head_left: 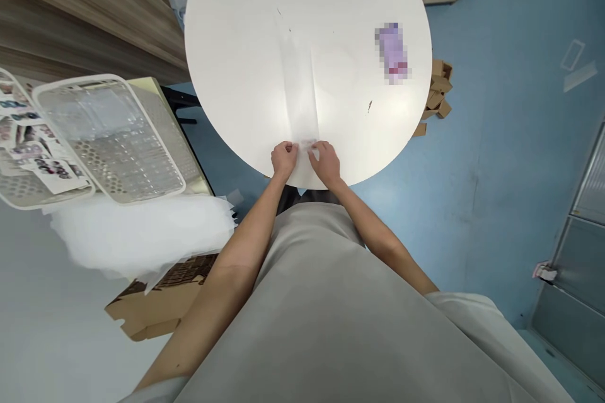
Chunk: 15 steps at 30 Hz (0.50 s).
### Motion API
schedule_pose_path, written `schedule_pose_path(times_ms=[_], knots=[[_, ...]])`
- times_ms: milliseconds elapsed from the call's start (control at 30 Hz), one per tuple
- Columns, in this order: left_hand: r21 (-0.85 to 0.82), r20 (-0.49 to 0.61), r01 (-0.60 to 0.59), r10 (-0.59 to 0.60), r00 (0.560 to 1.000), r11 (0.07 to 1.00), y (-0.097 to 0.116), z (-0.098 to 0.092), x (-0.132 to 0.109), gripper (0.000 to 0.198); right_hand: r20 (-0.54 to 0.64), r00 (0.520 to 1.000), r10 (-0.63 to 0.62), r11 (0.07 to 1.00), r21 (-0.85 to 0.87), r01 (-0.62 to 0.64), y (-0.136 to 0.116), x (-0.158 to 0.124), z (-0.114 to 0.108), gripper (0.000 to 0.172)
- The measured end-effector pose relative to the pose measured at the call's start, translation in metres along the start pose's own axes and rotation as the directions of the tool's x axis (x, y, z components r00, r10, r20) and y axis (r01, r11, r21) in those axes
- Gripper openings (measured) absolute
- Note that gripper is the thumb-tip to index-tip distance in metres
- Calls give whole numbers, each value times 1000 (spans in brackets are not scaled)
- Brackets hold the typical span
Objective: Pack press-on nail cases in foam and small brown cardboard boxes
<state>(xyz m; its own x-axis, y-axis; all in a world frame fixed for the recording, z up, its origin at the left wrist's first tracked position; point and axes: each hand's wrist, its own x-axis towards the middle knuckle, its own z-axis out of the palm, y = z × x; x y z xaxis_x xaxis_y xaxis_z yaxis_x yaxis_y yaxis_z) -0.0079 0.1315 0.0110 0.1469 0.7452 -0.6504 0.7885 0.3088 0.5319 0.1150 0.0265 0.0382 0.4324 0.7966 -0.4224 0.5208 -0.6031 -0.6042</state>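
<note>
A long translucent white sheet [301, 94] lies lengthwise on the round white table [236, 44], its near end toward my body. At that end's left corner my left hand [284, 159] is closed, fingers curled and pinching the edge. My right hand [326, 162] grips the right corner with thumb and forefinger close together. Between my fingertips sits a small clear, shiny piece [308, 144] on the sheet's near end; its kind is too small to make out.
A blurred-out purple item [392, 53] lies on the table's right side. To the left stand white plastic baskets [120, 138] with clear packaging and printed cards, beside a stack of white sheets [142, 230]. Below is a cardboard box [155, 308]; cardboard pieces [438, 91] lie right of the table.
</note>
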Motion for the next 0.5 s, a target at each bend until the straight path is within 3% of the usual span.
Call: schedule_pose_path(times_ms=[167,300,500], knots=[[-15,-12,3,-3,1000,1000,1,2,3,15,-51,973,225,962,172,-213,30,16,2,36],[-10,-20,19,-19,1000,1000,2,6,5,16,-13,937,349,896,297,-330,32,30,12,44],[-10,-19,60,-60,998,998,6,6,8,12,38,929,369,858,371,-356,23,41,21,30]])
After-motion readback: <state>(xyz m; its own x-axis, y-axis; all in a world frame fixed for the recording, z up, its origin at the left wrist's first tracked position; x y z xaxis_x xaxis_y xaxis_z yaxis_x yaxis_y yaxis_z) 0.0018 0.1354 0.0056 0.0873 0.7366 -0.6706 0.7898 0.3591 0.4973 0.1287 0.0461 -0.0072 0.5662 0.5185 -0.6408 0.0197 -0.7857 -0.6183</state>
